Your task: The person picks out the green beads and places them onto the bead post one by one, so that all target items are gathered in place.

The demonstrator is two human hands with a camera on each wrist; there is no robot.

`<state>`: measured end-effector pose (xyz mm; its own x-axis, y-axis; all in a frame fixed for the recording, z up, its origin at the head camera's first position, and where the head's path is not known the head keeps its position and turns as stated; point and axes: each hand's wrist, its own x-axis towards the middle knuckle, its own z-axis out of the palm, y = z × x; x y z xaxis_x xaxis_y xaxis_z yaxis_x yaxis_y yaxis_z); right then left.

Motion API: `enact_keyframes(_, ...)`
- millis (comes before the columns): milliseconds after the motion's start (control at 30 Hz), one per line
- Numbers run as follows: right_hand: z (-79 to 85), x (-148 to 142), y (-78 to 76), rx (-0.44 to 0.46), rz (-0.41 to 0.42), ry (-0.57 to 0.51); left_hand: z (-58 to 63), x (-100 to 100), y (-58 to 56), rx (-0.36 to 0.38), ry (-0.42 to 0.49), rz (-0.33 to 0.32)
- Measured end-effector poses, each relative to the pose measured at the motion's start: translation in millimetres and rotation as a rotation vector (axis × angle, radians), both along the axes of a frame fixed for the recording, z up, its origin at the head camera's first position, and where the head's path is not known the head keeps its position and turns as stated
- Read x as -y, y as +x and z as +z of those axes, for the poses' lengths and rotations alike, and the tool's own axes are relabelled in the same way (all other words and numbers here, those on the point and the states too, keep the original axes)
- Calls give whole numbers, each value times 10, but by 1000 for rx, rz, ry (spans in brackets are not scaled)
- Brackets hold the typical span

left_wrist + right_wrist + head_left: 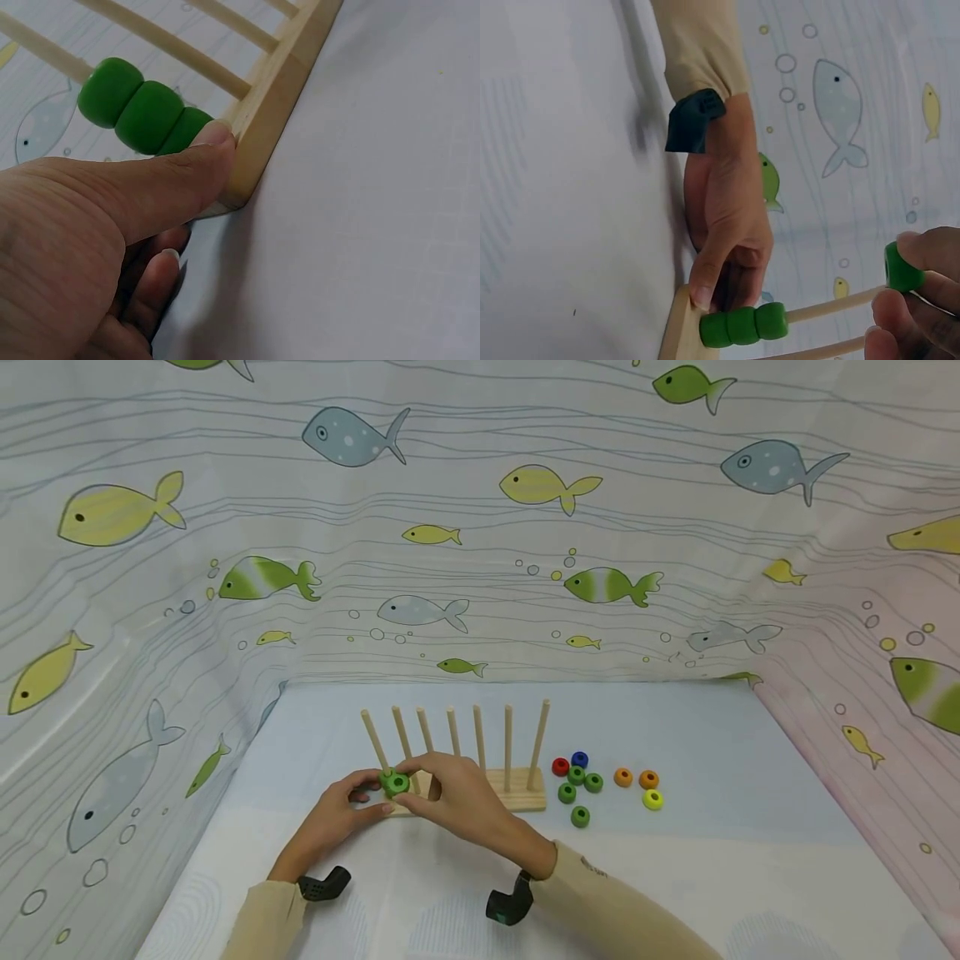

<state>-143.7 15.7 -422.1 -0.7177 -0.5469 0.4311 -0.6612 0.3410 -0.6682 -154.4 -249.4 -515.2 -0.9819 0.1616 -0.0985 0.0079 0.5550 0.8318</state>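
A wooden peg stand carries a row of upright pegs. Green beads are stacked at the bottom of its leftmost peg. My left hand grips that end of the stand, its thumb on the base beside the lowest bead and its fingers curled behind. Between thumb and fingertips my right hand pinches another green bead. In the head view this bead overlaps the stack, below the peg's free tip. The right wrist view shows it overlapping the far part of the peg.
Right of the stand lie loose beads: several green beads, a red bead, a blue bead, two orange beads and a yellow bead. Fish-patterned sheeting walls the pale table at back and sides.
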Motion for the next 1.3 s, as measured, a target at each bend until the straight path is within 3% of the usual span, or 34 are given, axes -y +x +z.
enact_keyframes(700, 373, 193, -60, -133, 3, -115, -37, 51, -4, -35, -17, -20)
enact_keyframes(1300, 600, 322, -262, -227, -48, -191, -17, 32, -45, -29, -16, -21)
